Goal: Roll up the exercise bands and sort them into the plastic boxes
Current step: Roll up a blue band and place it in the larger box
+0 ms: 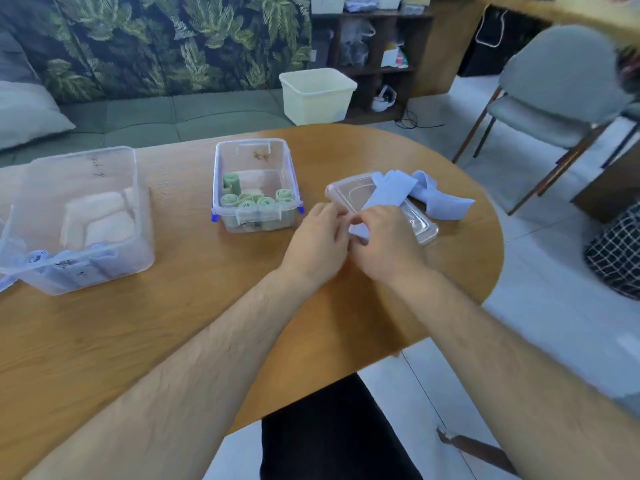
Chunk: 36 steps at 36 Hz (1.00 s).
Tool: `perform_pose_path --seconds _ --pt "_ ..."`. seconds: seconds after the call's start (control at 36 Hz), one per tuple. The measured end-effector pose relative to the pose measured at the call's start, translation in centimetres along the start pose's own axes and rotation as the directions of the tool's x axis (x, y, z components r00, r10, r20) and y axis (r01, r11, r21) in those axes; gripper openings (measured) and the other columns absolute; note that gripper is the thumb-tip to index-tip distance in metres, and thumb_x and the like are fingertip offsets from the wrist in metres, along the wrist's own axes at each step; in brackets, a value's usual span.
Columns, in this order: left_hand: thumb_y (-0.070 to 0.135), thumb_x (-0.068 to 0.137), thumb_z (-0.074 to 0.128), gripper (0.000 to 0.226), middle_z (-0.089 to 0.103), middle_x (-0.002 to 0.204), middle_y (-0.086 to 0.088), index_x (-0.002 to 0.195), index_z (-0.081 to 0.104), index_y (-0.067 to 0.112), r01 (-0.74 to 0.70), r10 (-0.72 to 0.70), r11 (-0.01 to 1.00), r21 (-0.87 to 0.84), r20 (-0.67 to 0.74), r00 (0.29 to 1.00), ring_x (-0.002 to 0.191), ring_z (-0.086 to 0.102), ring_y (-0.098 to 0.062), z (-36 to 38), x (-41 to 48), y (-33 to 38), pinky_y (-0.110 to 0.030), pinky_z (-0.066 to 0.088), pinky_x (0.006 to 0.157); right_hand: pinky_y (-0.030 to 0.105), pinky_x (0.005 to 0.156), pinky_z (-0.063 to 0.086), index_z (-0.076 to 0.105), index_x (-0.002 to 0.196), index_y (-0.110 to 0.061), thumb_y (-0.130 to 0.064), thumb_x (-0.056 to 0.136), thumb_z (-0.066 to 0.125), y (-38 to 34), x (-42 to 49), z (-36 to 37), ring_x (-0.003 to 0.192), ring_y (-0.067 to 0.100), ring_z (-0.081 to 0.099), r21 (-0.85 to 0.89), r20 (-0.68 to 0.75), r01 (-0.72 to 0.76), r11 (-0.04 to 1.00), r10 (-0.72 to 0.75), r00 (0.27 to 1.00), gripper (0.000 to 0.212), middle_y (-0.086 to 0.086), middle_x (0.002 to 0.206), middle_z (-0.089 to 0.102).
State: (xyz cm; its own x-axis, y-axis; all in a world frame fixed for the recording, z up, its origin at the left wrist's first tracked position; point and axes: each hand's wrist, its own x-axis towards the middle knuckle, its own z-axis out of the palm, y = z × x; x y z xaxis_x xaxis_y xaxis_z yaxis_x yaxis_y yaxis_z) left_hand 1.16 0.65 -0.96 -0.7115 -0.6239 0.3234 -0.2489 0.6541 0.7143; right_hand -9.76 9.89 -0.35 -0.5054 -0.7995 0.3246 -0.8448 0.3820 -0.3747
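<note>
A pale blue exercise band (398, 190) lies stretched over a clear plastic lid (420, 225) at the table's right. Its far part is bunched up beyond the lid. My left hand (317, 242) and my right hand (384, 242) meet at the band's near end, and both pinch it there. A small clear box with blue clips (256, 187) stands in the middle of the table and holds several rolled green bands (258, 200). A larger clear box (74, 220) at the left holds rolled pale blue bands (36, 256) along its near wall.
The wooden table (173, 323) has a rounded right edge close to the lid. A white bin (317, 95) sits on the green sofa behind the table. A grey chair (557, 88) stands at the right, with shelves behind it.
</note>
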Motion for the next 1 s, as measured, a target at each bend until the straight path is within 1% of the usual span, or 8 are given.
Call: perform_pose_path --seconds 0.14,0.25,0.33,0.44,0.61,0.75,0.86,1.0 --pt "0.011 0.092 0.053 0.039 0.057 0.128 -0.014 0.131 0.057 0.011 0.099 -0.122 0.987 0.130 0.182 0.976 0.123 0.051 -0.033 2.0 0.0 0.5 -0.042 0.042 0.104 0.041 0.093 0.045 0.071 0.104 -0.011 -0.029 0.083 0.066 2.7 -1.2 0.2 0.104 0.032 0.056 0.001 0.088 -0.043 0.999 0.043 0.995 0.028 0.007 0.104 0.067" --pt "0.005 0.090 0.052 0.043 0.060 0.128 -0.013 0.133 0.057 0.009 0.077 -0.108 0.984 0.159 0.195 0.975 0.122 0.052 -0.032 2.5 0.0 0.9 -0.041 0.041 0.104 0.041 0.090 0.046 0.073 0.106 -0.006 -0.009 0.091 0.060 3.0 -0.9 0.4 0.103 0.032 0.056 0.057 0.018 -0.023 0.998 0.022 1.000 0.021 0.010 0.103 0.068" --pt "0.004 0.090 0.053 0.044 0.059 0.130 -0.010 0.134 0.057 0.009 0.089 -0.111 0.988 0.127 0.185 0.976 0.124 0.052 -0.027 2.6 0.2 1.1 -0.033 0.040 0.106 0.041 0.087 0.047 0.072 0.102 -0.006 -0.011 0.096 0.055 2.9 -0.5 0.1 0.101 0.030 0.057 0.076 -0.013 -0.040 0.996 0.041 0.999 0.019 0.009 0.098 0.068" --pt "0.010 0.094 0.056 0.030 0.060 0.114 -0.003 0.123 0.065 0.012 0.053 -0.055 0.998 0.025 0.081 0.995 0.113 0.054 -0.020 2.4 0.8 1.8 -0.025 0.042 0.095 0.039 0.083 0.045 0.066 0.097 -0.008 -0.020 0.098 0.044 2.8 -0.2 -1.1 0.095 0.030 0.058 0.165 -0.095 -0.025 0.986 0.041 0.995 0.025 0.009 0.096 0.067" --pt "0.025 0.097 0.065 0.011 0.053 0.099 0.002 0.093 0.067 0.015 -0.034 0.019 0.987 -0.157 -0.095 0.995 0.091 0.053 -0.010 -0.2 1.5 3.5 -0.017 0.041 0.082 0.025 0.085 0.041 0.065 0.100 -0.007 -0.009 0.100 0.051 1.1 0.0 -4.5 0.090 0.016 0.053 0.237 -0.259 0.192 0.952 -0.129 0.957 0.015 -0.008 0.094 0.060" --pt "0.026 0.101 0.059 0.017 0.056 0.073 0.005 0.091 0.058 0.011 0.010 -0.025 0.939 -0.345 -0.040 0.999 0.066 0.048 -0.008 -3.5 0.8 5.1 -0.021 0.038 0.062 0.024 0.076 0.048 0.066 0.100 -0.007 -0.012 0.100 0.052 -2.0 0.8 -6.9 0.084 0.015 0.061 0.359 -0.256 0.222 0.906 -0.133 0.957 0.015 0.002 0.091 0.067" --pt "0.031 0.097 0.063 0.023 0.063 0.075 -0.006 0.096 0.062 0.007 0.058 -0.099 0.886 -0.460 -0.065 0.993 0.069 0.054 -0.010 -6.3 0.2 5.3 -0.029 0.043 0.063 0.027 0.075 0.051 0.069 0.095 -0.008 -0.013 0.096 0.056 -4.6 1.4 -8.8 0.082 0.015 0.062 0.376 -0.224 0.261 0.889 -0.186 0.957 0.014 0.003 0.089 0.068" --pt "0.032 0.098 0.065 0.023 0.060 0.081 -0.003 0.098 0.062 0.009 0.160 -0.166 0.737 -0.657 0.053 0.985 0.074 0.059 -0.015 -10.5 -1.0 5.7 -0.032 0.046 0.062 0.046 0.075 0.054 0.072 0.092 -0.014 -0.019 0.093 0.058 -8.5 2.2 -10.7 0.079 0.029 0.064 0.463 -0.143 0.244 0.852 -0.200 0.969 0.015 0.009 0.085 0.072"
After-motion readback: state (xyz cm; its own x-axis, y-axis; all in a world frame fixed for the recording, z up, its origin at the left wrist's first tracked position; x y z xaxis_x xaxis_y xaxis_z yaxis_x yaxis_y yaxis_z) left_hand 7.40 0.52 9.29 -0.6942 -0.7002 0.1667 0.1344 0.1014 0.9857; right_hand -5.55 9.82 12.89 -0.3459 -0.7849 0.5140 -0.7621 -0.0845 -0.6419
